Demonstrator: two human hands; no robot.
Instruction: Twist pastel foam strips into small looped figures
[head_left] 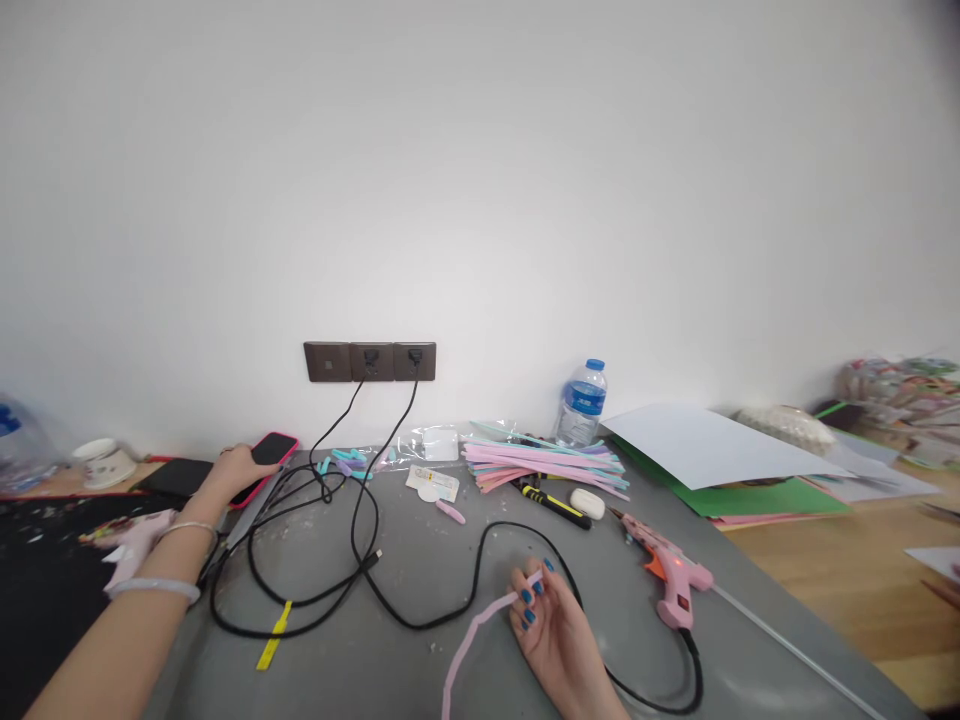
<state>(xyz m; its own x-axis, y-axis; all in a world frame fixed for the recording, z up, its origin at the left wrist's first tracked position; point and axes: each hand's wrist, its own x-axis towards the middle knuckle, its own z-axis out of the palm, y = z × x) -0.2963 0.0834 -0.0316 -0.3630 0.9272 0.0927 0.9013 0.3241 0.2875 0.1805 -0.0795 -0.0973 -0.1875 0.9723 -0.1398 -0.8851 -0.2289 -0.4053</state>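
At the left, my left hand point(234, 470) reaches over a phone point(274, 449) in a bright pink case, its fingers closed on it and covering part of the screen. A bracelet and a bangle circle that wrist. Near the front, my right hand point(551, 630), with blue nails, pinches the end of a pale pink pipe cleaner point(469, 640). The pipe cleaner curves down past the bottom of the view. To the right lies a pink hot glue gun point(675, 585), its switch glowing, with a clear glue stick point(795, 650) out of its back.
Black cables point(375, 570) loop across the grey table from the wall sockets point(371, 362). Behind lie a bundle of pastel pipe cleaners point(540, 465), a yellow-black utility knife point(556, 506), a white case point(587, 503) and a water bottle point(583, 405). White paper point(720, 445) covers the right side.
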